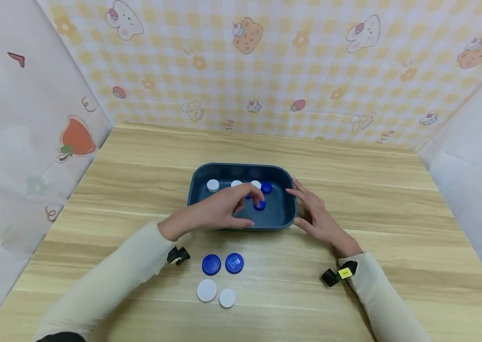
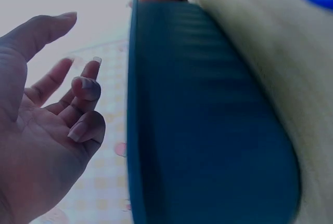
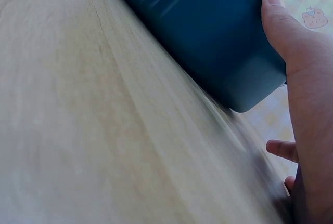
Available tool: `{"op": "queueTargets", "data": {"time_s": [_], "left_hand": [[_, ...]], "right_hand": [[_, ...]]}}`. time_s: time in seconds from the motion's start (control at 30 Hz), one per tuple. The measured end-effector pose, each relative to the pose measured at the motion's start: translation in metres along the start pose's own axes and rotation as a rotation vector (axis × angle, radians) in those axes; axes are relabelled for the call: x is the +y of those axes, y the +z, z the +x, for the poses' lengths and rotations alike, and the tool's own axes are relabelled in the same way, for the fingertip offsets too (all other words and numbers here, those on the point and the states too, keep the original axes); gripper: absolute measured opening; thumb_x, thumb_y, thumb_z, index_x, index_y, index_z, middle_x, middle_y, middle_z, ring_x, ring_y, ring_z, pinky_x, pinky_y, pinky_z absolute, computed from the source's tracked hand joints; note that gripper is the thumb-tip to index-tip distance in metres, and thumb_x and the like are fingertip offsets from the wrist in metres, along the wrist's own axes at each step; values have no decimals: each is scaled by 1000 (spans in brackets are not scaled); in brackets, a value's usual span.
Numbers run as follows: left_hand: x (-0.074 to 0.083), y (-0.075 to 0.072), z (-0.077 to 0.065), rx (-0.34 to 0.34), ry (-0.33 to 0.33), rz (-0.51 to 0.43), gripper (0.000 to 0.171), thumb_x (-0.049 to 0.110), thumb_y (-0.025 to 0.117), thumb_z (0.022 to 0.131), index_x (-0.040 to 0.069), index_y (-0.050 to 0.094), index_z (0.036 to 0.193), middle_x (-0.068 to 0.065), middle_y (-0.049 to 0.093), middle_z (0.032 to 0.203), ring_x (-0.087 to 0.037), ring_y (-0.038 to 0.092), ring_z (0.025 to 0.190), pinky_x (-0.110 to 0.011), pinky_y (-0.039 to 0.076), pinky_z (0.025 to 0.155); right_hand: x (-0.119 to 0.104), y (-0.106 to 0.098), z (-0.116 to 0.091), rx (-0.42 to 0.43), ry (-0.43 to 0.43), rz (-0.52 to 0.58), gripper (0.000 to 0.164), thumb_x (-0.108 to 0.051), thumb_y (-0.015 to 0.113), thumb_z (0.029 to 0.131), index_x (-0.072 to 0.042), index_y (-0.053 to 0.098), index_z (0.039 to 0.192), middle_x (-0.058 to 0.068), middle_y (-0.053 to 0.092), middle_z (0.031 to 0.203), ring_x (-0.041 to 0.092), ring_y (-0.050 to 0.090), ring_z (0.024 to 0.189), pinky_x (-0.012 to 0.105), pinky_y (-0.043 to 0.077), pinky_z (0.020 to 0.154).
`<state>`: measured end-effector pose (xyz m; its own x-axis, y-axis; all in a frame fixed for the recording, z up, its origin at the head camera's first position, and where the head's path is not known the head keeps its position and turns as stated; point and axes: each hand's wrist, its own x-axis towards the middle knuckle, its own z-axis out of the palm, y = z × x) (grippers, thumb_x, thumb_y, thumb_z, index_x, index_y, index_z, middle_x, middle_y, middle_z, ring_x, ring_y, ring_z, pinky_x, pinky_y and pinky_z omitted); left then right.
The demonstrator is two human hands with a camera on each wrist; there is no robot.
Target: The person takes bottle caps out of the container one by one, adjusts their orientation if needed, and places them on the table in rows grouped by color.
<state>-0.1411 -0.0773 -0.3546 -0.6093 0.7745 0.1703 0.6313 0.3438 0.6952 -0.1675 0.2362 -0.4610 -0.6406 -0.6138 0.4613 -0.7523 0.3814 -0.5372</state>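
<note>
A dark blue-green rectangular tub [image 1: 285, 209] sits on the table with several white and blue bottle caps inside. Over it my left hand [image 1: 230, 204] hovers, thumb apart from loosely bent fingers, and nothing shows between them in the left wrist view. Just under its fingertips in the head view is a blue cap [image 1: 259, 205]; another blue cap [image 1: 267, 187] and a white cap [image 1: 212, 185] lie farther back. At the tub's right end rests my right hand [image 1: 319, 218], its thumb [image 3: 281, 21] touching the wall near the rim. The left hand partly hides the caps.
In front of the tub lie two blue caps [image 1: 234, 263] and two white caps [image 1: 207, 290] on the wooden table [image 1: 394, 213]. A yellow checked cloth [image 1: 266, 71] hangs behind the table, with white cloth on both sides.
</note>
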Motion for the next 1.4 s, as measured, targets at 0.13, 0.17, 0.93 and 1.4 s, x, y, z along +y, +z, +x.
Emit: {"op": "queueTargets", "data": {"time_s": [0.13,0.17,0.93,1.4], "left_hand": [[-8,-3,18,-61,-94,-16,56,17,72,87,11,36,129,-4,57,110,-13,48,66,-24,41,57],[-9,-3,23,-77,-111,-17,57,15,72,87,11,34,129,-7,57,111,-13,48,67,-24,41,58],[-52,21,68,-201,-306,47,60,6,74,83,11,42,132,-4,53,114,-17,50,104,-32,41,97],[-58,25,70,-251,-324,115,51,7,74,83,12,51,127,-1,55,107,-17,51,99,-32,42,94]], "right_hand": [[0,0,-1,4,-1,4,76,-64,40,93,-10,39,145,14,19,157,34,22,140,61,21,99],[0,-1,-1,2,2,4,76,-64,40,93,-10,38,145,14,19,157,34,22,141,62,21,99],[-1,-1,-1,-19,19,26,75,-63,40,93,-9,37,146,14,17,157,33,19,142,62,18,99],[-2,-1,0,-12,23,18,76,-64,39,93,-10,37,146,12,17,157,32,21,141,61,17,101]]}}
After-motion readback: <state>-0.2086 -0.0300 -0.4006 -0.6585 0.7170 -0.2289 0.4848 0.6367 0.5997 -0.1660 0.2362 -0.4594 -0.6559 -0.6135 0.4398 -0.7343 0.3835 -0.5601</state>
